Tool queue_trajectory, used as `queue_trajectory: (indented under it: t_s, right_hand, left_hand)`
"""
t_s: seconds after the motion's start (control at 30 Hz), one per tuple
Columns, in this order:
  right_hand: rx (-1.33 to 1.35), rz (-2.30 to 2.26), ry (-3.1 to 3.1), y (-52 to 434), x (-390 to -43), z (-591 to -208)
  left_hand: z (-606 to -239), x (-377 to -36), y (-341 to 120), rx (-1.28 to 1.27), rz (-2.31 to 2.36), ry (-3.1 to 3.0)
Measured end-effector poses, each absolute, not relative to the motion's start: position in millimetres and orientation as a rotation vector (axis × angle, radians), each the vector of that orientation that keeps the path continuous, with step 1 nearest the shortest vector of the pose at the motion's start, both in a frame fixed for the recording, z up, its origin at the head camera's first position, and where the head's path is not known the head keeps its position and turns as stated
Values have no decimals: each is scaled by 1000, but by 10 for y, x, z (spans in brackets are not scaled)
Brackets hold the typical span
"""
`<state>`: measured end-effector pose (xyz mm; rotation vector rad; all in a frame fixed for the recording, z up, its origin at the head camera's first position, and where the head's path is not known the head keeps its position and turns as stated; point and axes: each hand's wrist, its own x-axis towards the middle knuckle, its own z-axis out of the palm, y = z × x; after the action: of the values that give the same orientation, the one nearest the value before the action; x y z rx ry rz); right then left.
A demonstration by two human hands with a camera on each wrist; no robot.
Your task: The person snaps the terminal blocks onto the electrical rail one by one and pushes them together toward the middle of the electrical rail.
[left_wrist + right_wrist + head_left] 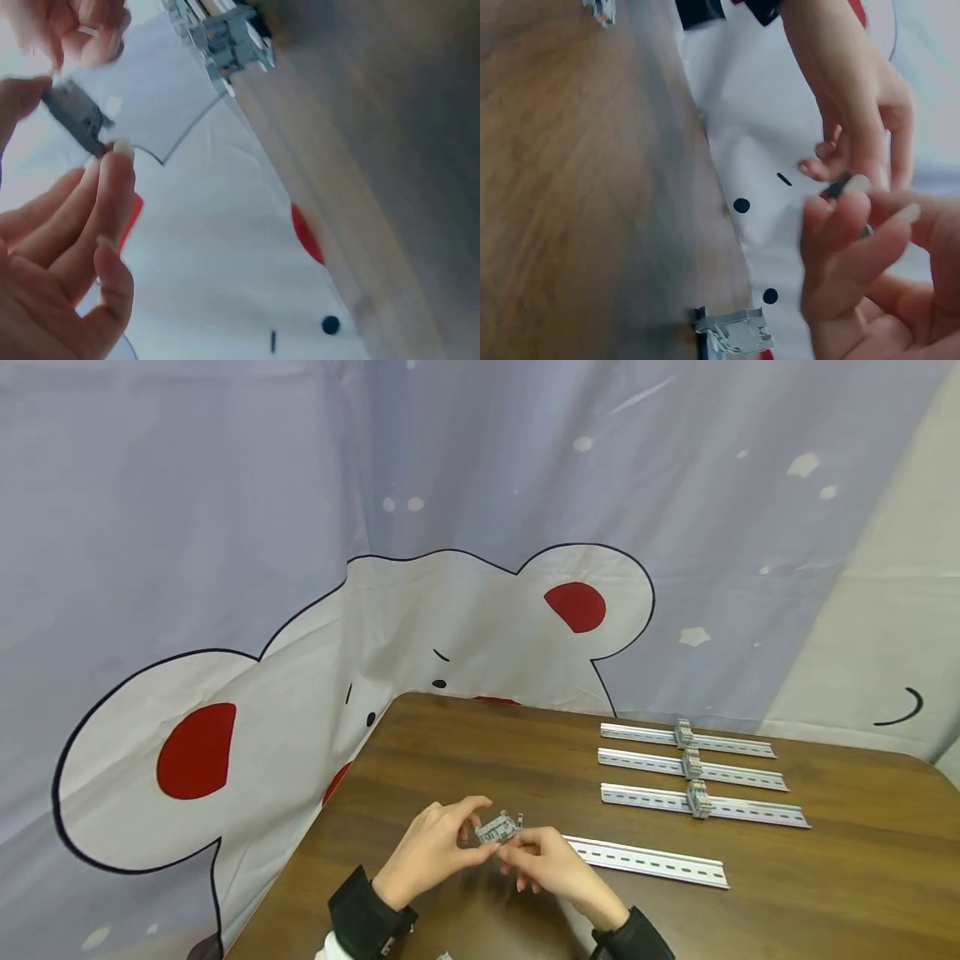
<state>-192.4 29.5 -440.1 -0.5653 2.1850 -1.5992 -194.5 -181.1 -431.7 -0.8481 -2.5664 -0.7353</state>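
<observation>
Between the hands is a small grey terminal block (498,828). My left hand (438,847) pinches it between thumb and fingertips; in the left wrist view the block (75,116) is tilted, its ends between thumb and finger. My right hand (551,864) has its thumb and forefinger together at the block's near edge; in the right wrist view its curled fingers (847,247) cover most of the block, and a dark bit shows at their tips. Beside the right hand lies a slotted metal DIN rail (648,862), its left end hidden behind that hand.
Farther back on the brown wooden table (420,752) lie three more rails, each with terminal blocks (698,799) clipped near its middle. A small grey piece (445,956) shows at the bottom edge. A printed curtain (465,627) hangs along the table's back and left.
</observation>
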Motion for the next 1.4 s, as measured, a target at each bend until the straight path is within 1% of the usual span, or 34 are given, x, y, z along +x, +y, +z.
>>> queue_trajectory:
  t_s: [0.17, 0.33, 0.47, 0.6, 0.7, 0.77, 0.97, 1.2, 1.4]
  right_hand:
    - [-423, -1791, 2129, 318, -1888, -4437]
    - [-270, -1877, 2213, 355, -1907, -4395]
    - [-184, -1774, 2481, 434, -1976, -4324]
    - [-127, -1486, 2789, 564, -2040, -4282]
    - [-133, -1274, 2941, 639, -2069, -4310]
    - [-145, -1177, 3010, 657, -2085, -4353]
    - [-196, -1082, 3066, 608, -2098, -4481]
    - [-253, -1054, 3047, 525, -2125, -4572]
    - [-285, -952, 3069, 417, -2177, -4526]
  left_hand:
    - [-4316, -1958, -1633, -818, -585, -2485]
    - [-4273, -2005, -1432, -900, -478, -2440]
    - [-4233, -2081, -1307, -955, -434, -2413]
    - [-4255, -2176, -1385, -903, -491, -2553]
    - [-4347, -2275, -1527, -869, -519, -2742]
    - [-4438, -2353, -1591, -889, -527, -2843]
    - [-4675, -2513, -1574, -963, -575, -2946]
    - [-4739, -2574, -1500, -1015, -548, -2948]
    - [-4713, -2615, -1454, -1019, -502, -2928]
